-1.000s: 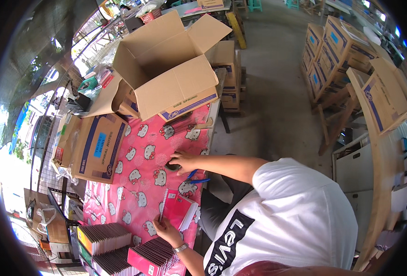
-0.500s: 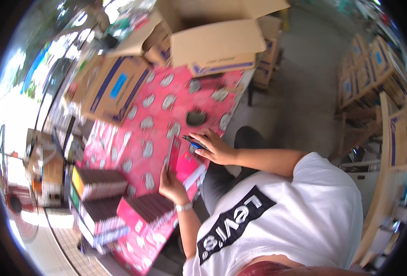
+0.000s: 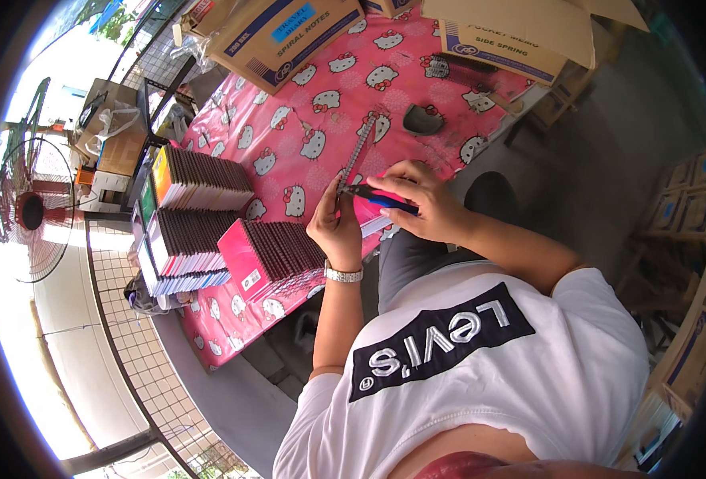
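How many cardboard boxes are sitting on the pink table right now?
2: one cardboard box at the table's far left end, and another open box at the far right. Both are cut off by the picture's top edge, so others may be hidden.

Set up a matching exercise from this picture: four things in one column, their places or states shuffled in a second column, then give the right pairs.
Things:
1. silver metal spiral binding wire
2. blue-handled pliers
3. dark grey curved object
4. stacks of spiral-bound notebooks

Places or states:
A. lying alone on the pink patterned tablecloth
B. piled at the table's left edge
C. gripped in the right hand
D. pinched at its near end by the left hand

Pairs: 1-D, 2-C, 3-A, 4-B
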Available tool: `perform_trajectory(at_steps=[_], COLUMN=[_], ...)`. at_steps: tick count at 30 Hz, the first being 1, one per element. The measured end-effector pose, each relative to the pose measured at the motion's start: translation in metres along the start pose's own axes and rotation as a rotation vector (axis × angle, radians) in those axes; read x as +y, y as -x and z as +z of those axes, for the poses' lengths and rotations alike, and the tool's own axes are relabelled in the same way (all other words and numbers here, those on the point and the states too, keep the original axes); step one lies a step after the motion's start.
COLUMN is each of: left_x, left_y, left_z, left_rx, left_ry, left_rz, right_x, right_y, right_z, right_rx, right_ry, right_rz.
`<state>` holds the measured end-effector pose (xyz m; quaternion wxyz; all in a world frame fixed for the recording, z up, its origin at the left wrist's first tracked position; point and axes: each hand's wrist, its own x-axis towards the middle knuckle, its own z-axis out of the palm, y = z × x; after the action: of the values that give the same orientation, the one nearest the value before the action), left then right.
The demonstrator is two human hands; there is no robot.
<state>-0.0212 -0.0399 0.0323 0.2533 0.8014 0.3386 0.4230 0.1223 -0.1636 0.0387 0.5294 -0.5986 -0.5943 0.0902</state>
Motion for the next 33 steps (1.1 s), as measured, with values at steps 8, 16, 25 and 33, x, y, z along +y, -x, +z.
perform_trajectory(at_steps=[8,16,25,33], left_x=[0.012,0.018,-0.038,-0.058], left_y=[-0.003,-0.03,0.025,0.042], left_z=[-0.014,-0.109,-0.194,-0.198], left_rx=[0.069,0.342,0.602,0.405], left_ry=[0.002,-0.311,-0.021,-0.358], left_rz=[0.104,0.389,-0.301,-0.354], right_x=[0.0,0.014,0.148,0.252], right_y=[-0.009,-0.019,0.039,-0.043], right_z=[-0.004,-0.011,0.004,-0.077], right_rx=[-0.24,-0.272,-0.087,0.292], right_ry=[-0.435,-0.54,0.392,0.735], right_rz=[0.25,0.281,0.097,0.218])
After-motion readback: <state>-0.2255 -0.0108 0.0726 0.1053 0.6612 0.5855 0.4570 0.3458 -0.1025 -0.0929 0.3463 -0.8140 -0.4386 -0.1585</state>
